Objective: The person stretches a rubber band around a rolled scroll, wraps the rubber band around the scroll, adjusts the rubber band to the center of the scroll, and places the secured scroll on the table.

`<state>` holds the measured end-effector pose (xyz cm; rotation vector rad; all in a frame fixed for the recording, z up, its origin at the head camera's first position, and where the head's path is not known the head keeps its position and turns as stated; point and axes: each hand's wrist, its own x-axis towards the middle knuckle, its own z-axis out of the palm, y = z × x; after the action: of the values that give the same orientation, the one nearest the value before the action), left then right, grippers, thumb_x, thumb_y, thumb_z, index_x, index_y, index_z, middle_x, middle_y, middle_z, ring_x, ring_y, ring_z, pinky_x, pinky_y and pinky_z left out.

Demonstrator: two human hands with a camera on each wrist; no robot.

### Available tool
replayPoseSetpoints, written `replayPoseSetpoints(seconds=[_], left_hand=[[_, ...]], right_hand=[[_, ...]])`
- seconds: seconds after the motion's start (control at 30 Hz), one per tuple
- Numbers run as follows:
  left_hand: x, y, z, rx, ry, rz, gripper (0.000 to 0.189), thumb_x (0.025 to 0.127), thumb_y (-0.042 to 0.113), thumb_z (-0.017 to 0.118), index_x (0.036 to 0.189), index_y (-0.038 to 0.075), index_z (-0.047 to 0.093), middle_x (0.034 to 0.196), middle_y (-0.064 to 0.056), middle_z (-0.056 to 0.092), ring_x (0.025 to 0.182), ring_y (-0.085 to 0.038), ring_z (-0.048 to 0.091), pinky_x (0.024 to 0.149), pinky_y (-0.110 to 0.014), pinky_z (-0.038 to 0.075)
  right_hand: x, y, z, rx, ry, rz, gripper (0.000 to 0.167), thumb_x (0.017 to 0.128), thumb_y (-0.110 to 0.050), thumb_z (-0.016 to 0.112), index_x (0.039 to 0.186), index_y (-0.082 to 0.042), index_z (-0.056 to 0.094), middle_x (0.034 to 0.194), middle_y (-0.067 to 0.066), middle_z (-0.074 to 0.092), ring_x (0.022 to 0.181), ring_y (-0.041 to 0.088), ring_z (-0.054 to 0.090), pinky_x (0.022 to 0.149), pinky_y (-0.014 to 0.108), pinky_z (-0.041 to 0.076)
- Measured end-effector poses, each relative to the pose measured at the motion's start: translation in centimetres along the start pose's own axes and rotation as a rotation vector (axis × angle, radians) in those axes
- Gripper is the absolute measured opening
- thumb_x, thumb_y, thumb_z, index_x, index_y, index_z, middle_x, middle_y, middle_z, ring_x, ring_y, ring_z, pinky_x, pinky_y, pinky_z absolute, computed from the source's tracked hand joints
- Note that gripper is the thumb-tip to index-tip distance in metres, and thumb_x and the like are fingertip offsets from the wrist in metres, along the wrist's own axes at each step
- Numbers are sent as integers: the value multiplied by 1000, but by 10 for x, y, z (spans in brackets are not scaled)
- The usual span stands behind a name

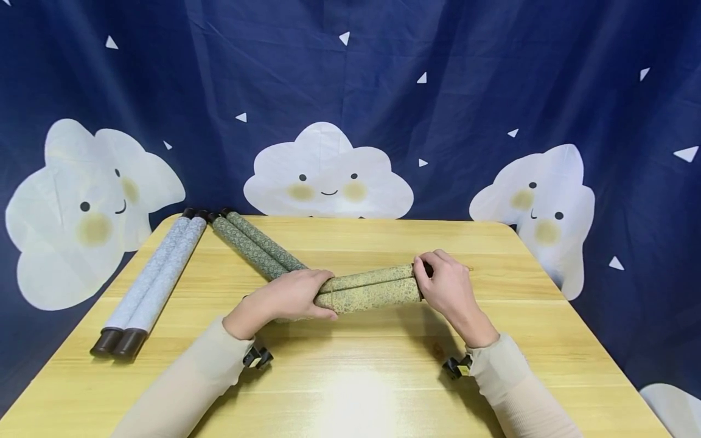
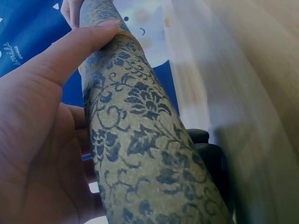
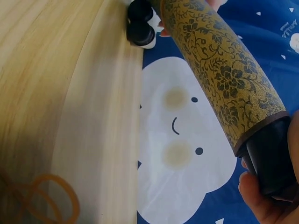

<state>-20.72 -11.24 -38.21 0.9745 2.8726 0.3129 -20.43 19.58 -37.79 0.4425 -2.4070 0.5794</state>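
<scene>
Both hands hold a yellow patterned scroll (image 1: 378,292), its two rolls side by side, above the table. My left hand (image 1: 292,295) grips its left part, thumb on the near side and fingers behind. In the left wrist view, the thumb tip rests at a thin orange band (image 2: 126,35) around the scroll. With my right hand (image 1: 450,289) I grasp the dark end knobs (image 3: 268,158) at the right. A green patterned scroll (image 1: 254,243) lies behind, its near end hidden by the left hand and yellow scroll.
A pale grey-blue scroll (image 1: 159,280) with dark knobs lies along the left side of the wooden table (image 1: 350,365). An orange looped band (image 3: 74,198) lies on the table by the right hand. A dark blue curtain (image 1: 339,79) with clouds hangs behind.
</scene>
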Motion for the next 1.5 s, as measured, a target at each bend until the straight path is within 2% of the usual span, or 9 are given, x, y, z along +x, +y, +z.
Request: replayPoseSetpoints(seconds=[0.23, 0.37, 0.7, 1.03, 1.3, 1.5], left_hand=[[2, 4, 2, -28, -6, -3, 98, 79, 69, 65, 149, 5, 38, 147, -14, 46, 130, -32, 47, 107, -48, 40], [3, 5, 3, -21, 1, -3, 100, 80, 71, 61, 150, 5, 37, 148, -14, 44, 133, -32, 44, 109, -47, 37], [1, 2, 1, -6, -4, -6, 94, 80, 62, 70, 145, 1, 42, 143, -16, 49, 128, -34, 49, 108, -48, 39], [-2, 2, -4, -3, -15, -12, 90, 78, 61, 73, 140, 1, 47, 130, -14, 60, 113, -32, 59, 98, -47, 48], [-3, -3, -1, -42, -36, -18, 103, 68, 61, 80, 144, 3, 43, 132, -15, 58, 117, -32, 57, 100, -48, 46], [-5, -4, 2, -39, -33, -19, 91, 75, 56, 79, 142, 6, 44, 128, -9, 60, 114, -28, 59, 97, -45, 48]], right_hand=[[-1, 0, -1, -5, 1, 6, 28, 98, -25, 55, 92, -6, 74, 86, 8, 67, 70, 27, 64, 61, 47, 52], [0, -1, -1, 0, 6, 4, 28, 98, -25, 55, 91, -6, 74, 85, 8, 67, 70, 27, 64, 60, 46, 53], [2, 0, -2, 10, 2, 7, 27, 98, -24, 55, 91, -6, 74, 86, 7, 67, 70, 27, 64, 61, 46, 53], [1, 2, -3, 5, 7, 10, 27, 98, -24, 55, 89, -7, 74, 85, 6, 67, 69, 26, 63, 61, 46, 52], [3, 1, -4, 7, -10, 8, 27, 98, -25, 55, 91, -7, 74, 86, 6, 67, 71, 26, 64, 63, 45, 53], [2, 1, -6, 28, -22, 16, 27, 98, -25, 56, 92, -8, 75, 87, 5, 68, 74, 26, 65, 66, 46, 54]])
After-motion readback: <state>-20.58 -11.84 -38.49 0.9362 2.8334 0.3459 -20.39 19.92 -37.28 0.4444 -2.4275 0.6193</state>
